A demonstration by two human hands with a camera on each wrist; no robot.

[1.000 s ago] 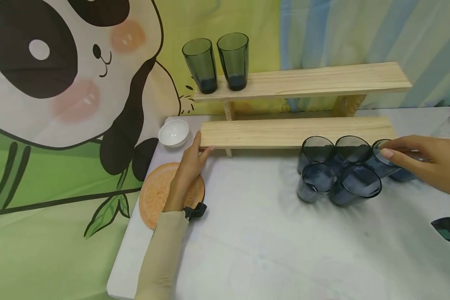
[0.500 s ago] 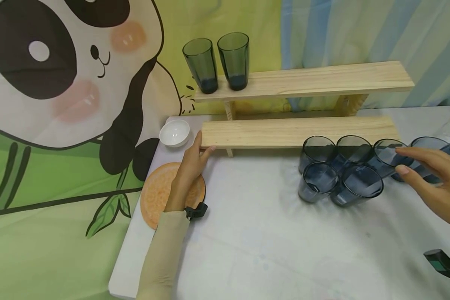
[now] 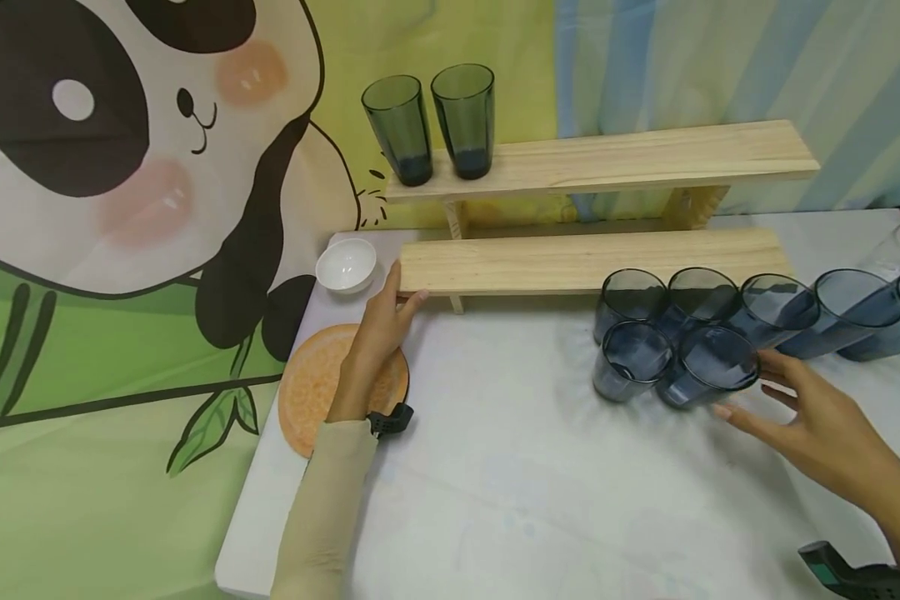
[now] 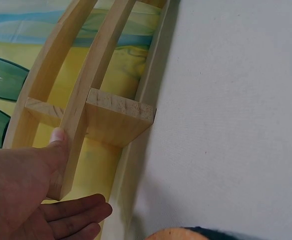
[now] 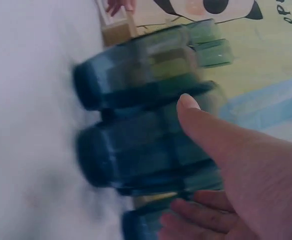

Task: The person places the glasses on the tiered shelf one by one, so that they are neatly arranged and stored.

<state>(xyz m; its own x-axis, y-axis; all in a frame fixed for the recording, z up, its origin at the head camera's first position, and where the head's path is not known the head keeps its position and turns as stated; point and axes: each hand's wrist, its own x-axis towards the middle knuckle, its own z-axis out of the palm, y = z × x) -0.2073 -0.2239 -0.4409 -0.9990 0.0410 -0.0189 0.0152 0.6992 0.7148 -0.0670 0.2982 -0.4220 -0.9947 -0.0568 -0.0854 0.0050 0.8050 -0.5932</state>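
Note:
My left hand rests against the left end of the lower board of a two-tier wooden shelf. In the left wrist view its thumb lies on the board's edge, while the other fingers extend straight past the end. At the right, my right hand is spread around the near-right side of a dark blue drinking glass, fingertips right at its wall. A second glass stands just left of it. The right wrist view, blurred, has the glass between thumb and fingers.
Several more blue glasses form a row behind, in front of the shelf. Two tall green-tinted glasses stand on the upper board. A white bowl and a round orange-brown board lie at the left. A clear vessel sits far right.
My right hand has moved from the back-row glasses toward me and left, down to the front-right glass. My left hand has stayed at the shelf end.

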